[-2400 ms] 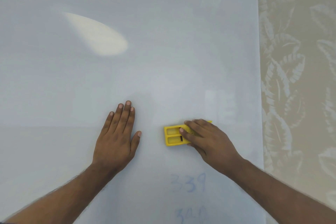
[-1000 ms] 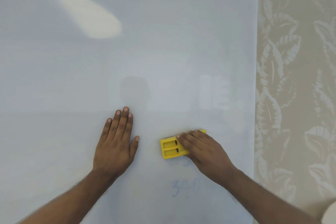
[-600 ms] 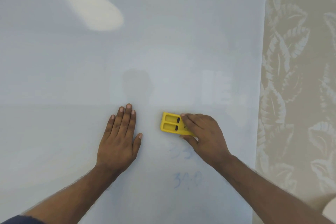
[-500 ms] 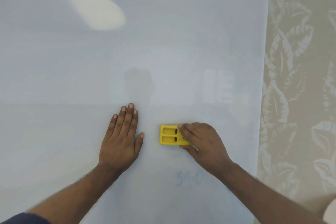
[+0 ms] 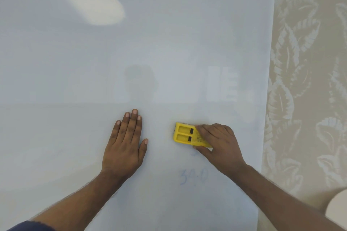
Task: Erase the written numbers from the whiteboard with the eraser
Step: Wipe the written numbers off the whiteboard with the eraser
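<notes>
Whiteboard [image 5: 169,43] filled almost the whole view, pale and glossy, with a bright oval glare [image 5: 90,0] up at its top left and a dim reflection of a head [image 5: 139,80] near the middle. Right hand [image 5: 219,146] was on the yellow eraser [image 5: 185,134], fingers curled over its right half and the thumb tucked against its lower edge, pressing it flat to the board! The eraser lay tilted slightly, its two recessed windows showing at the uncovered left end. Just under its lower edge, a scrap of blue ink [image 5: 194,154] peeked out, too smeared to read. Lower down, well clear of the eraser, sat a faint blue written number [image 5: 194,176], three digits, smudged, reading something like 340. Left hand [image 5: 124,148] lay flat on the board to the left of the eraser and apart from it, fingers straight and close together, thumb angled out to the right, holding nothing. Both forearms came up from the bottom edge, and a dark blue sleeve [image 5: 32,226] showed at the lower left corner. Off the board's right edge ran beige wallpaper [image 5: 308,80] with a pale leaf pattern, and a rounded off-white object [image 5: 338,208] poked in at the lower right, too cropped to identify.
</notes>
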{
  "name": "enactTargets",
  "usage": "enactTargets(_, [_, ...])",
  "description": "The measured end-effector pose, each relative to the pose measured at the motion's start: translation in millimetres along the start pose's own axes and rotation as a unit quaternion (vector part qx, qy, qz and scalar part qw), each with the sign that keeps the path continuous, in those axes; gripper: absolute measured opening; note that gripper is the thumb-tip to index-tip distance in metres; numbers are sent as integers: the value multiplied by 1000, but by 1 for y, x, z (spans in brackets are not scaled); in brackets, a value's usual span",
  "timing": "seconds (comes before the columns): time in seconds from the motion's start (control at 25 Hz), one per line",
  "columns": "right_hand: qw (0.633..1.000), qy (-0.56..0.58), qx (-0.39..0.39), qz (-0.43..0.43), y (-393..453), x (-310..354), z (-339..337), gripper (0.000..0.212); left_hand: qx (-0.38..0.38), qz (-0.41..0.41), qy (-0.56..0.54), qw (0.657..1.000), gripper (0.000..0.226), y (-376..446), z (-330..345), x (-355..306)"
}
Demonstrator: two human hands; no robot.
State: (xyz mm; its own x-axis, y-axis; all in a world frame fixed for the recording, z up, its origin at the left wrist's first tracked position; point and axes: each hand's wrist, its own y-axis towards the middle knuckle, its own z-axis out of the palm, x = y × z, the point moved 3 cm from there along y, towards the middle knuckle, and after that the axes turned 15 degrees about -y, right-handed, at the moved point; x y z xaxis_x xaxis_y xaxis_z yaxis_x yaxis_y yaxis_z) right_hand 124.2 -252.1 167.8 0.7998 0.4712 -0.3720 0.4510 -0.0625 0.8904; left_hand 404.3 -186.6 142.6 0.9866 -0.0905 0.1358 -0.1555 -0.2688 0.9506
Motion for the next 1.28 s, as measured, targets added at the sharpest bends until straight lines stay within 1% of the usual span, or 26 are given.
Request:
enactTargets(0.08, [1000,17,1,-22,-9,15,5,49,-2,4,-2,1000,68,-3,2,-1])
enactTargets(0.16, [997,19,11,-72,-28,25,12,46,1,7,-3,1000,68,-6,2,-1])
enactTargets(0.24, [993,13,28,-111,-51,25,17,41,2,11,-1,1000,68,-10,3,-1])
enactTargets(0.32, [990,4,46,-131,-63,14,16,40,3,15,2,1000,68,-14,4,-2])
enactTargets(0.4, [991,6,57,-119,-62,-2,14,41,5,21,4,1000,68,-17,6,-3])
enactTargets(0.52, [997,23,62,-40,-42,-16,9,45,8,22,7,1000,68,-21,6,-4])
enactTargets(0.6, [998,33,47,-5,-33,-7,9,48,8,19,5,1000,68,-24,7,-6])
enactTargets(0.64, [999,38,38,-6,-32,2,10,48,9,18,3,1000,68,-25,8,-7])
enactTargets(0.72, [998,52,29,-37,-39,22,17,46,8,17,3,1000,68,-28,10,-8])
enactTargets(0.84, [992,70,48,-93,-67,38,26,42,10,20,3,1000,68,-34,12,-8])
enactTargets(0.96, [985,37,80,-148,-94,26,27,44,13,32,3,999,68,-40,12,-7])
enactTargets(1.0, [985,25,88,-149,-98,18,26,45,15,33,3,999,68,-41,12,-7])
enactTargets(1.08, [990,21,93,-105,-98,0,23,47,18,32,3,999,68,-43,12,-8])
enactTargets(1.16, [995,29,87,-32,-87,-11,19,47,18,31,4,999,68,-45,13,-9])
enactTargets(1.24, [996,42,75,20,-73,-10,18,49,17,30,5,999,68,-47,15,-10])
enactTargets(1.28, [996,50,69,31,-69,-4,19,49,18,29,4,999,68,-49,16,-10])
